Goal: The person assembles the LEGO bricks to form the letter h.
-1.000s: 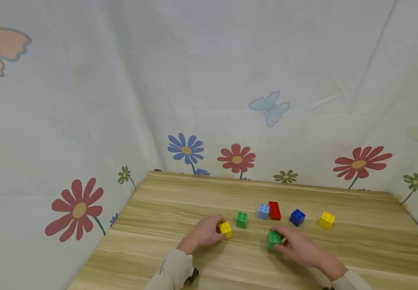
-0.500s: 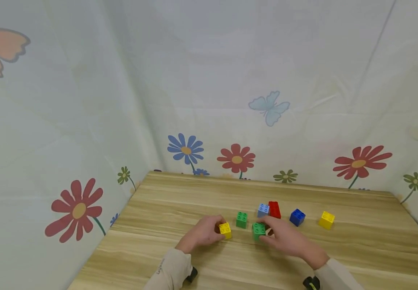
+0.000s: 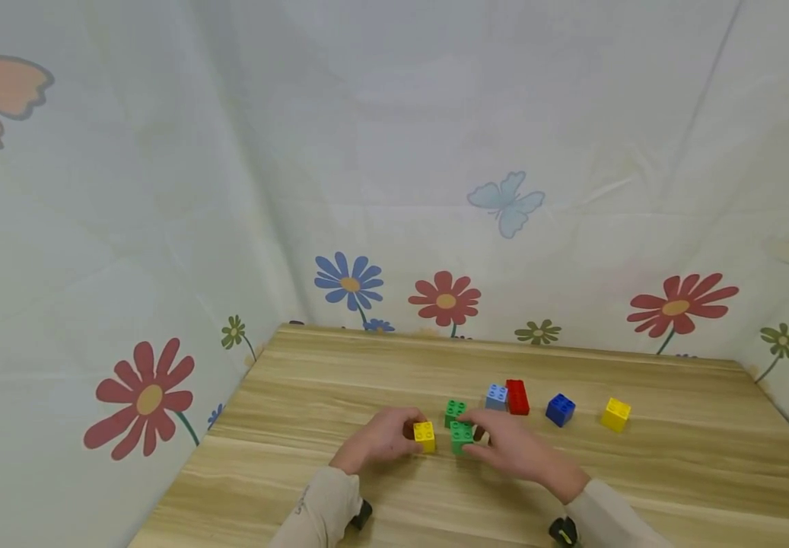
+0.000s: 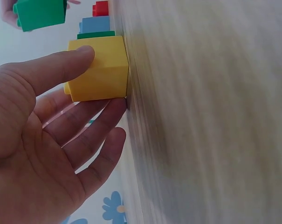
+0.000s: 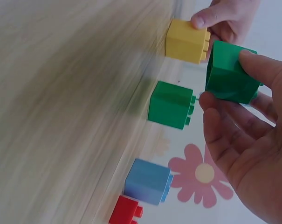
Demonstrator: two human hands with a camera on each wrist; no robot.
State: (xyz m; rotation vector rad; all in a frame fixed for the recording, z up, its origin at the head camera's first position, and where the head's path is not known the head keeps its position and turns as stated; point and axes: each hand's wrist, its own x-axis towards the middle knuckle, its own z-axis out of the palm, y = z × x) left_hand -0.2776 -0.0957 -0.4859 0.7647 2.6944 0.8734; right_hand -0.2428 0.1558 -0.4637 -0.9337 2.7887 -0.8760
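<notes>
My left hand (image 3: 382,440) pinches a yellow toy brick (image 4: 99,70) between thumb and fingers; the brick sits on the wooden table (image 3: 339,380). To its right, my right hand (image 3: 517,445) holds a green toy brick (image 5: 231,72) above the tabletop, studs up, thumb on one side and fingers on the other. The held green brick is just right of the yellow one, with a gap between them. Behind it stands a second green brick (image 5: 171,105) on the table, partly covered by the held one in the head view.
Farther back are a light blue brick (image 3: 497,396) and a red brick (image 3: 517,397) side by side. A dark blue brick (image 3: 561,409) and another yellow brick (image 3: 616,414) stand to the right. A flower-printed cloth (image 3: 380,152) hangs behind the table.
My right hand has carried the green brick leftward, from in front of the red brick to beside the yellow one. My left hand and its yellow brick have stayed nearly still.
</notes>
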